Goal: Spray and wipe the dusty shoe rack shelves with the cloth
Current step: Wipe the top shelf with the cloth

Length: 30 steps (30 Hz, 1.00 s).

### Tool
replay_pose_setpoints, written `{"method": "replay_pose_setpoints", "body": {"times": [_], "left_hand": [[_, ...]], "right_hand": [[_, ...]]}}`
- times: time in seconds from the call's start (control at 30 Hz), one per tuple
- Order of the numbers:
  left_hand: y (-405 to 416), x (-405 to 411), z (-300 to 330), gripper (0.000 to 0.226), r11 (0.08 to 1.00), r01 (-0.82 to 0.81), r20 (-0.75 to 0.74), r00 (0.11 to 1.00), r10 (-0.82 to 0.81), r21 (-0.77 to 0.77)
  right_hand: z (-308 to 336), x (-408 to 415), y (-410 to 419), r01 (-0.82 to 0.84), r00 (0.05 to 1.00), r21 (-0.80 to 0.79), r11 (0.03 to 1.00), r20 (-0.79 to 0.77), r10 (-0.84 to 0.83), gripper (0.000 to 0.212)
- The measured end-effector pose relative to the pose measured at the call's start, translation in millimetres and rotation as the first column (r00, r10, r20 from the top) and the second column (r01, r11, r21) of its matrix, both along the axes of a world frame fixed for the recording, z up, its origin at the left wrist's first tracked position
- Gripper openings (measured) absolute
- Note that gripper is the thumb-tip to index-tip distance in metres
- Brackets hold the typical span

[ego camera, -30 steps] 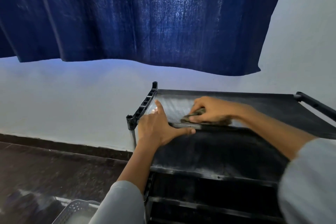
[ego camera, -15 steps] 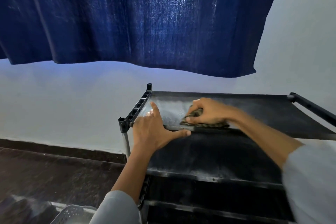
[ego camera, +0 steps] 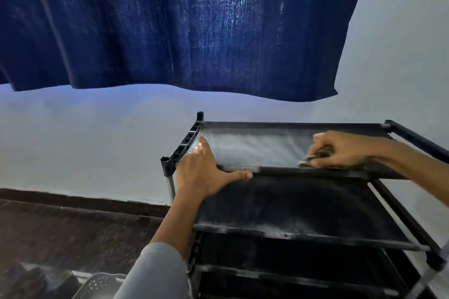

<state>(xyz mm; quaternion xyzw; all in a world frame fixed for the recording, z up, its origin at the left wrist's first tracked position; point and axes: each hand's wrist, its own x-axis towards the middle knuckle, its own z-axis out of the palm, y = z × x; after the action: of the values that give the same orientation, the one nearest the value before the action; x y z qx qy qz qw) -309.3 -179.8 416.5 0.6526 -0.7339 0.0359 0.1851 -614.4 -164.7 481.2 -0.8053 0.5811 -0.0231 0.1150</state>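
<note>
A black shoe rack [ego camera: 184, 145] with fabric shelves stands against the wall. Its top shelf [ego camera: 255, 148] shows a pale dusty patch on the left half. My right hand [ego camera: 342, 150] presses a dark folded cloth [ego camera: 315, 156] onto the top shelf near its front bar, right of the middle. My left hand [ego camera: 206, 172] lies flat and spread on the shelf's front left corner, thumb along the front bar. The second shelf [ego camera: 303, 209] below is dark with dust along its front edge. No spray bottle is in view.
A dark blue curtain [ego camera: 182, 22] hangs over the pale wall [ego camera: 85, 141] above the rack. The floor [ego camera: 73, 233] at the left is dark stone. A grey perforated basket [ego camera: 97, 286] pokes in at the bottom edge, left of my sleeve.
My right hand has slid the cloth to the right along the top shelf, away from my left hand. The left hand has stayed on the front left corner.
</note>
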Motion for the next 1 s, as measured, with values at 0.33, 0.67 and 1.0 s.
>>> {"method": "replay_pose_setpoints", "body": {"times": [0.33, 0.67, 1.0], "left_hand": [[2, 0, -3, 0.148, 0.998, -0.010, 0.013, 1.000, 0.010, -0.064], [-3, 2, -3, 0.147, 0.999, 0.002, 0.009, 1.000, -0.002, -0.032], [-1, 0, -5, 0.116, 0.992, 0.103, 0.127, 0.988, -0.093, -0.078]], "right_hand": [[-19, 65, -26, -0.072, 0.989, -0.135, 0.988, 0.120, 0.088, 0.019], [-17, 148, -46, -0.135, 0.981, -0.124, 0.983, 0.123, 0.151, 0.026], [-9, 10, -2, 0.027, 0.996, -0.029, 0.999, 0.091, -0.024, 0.018]]}}
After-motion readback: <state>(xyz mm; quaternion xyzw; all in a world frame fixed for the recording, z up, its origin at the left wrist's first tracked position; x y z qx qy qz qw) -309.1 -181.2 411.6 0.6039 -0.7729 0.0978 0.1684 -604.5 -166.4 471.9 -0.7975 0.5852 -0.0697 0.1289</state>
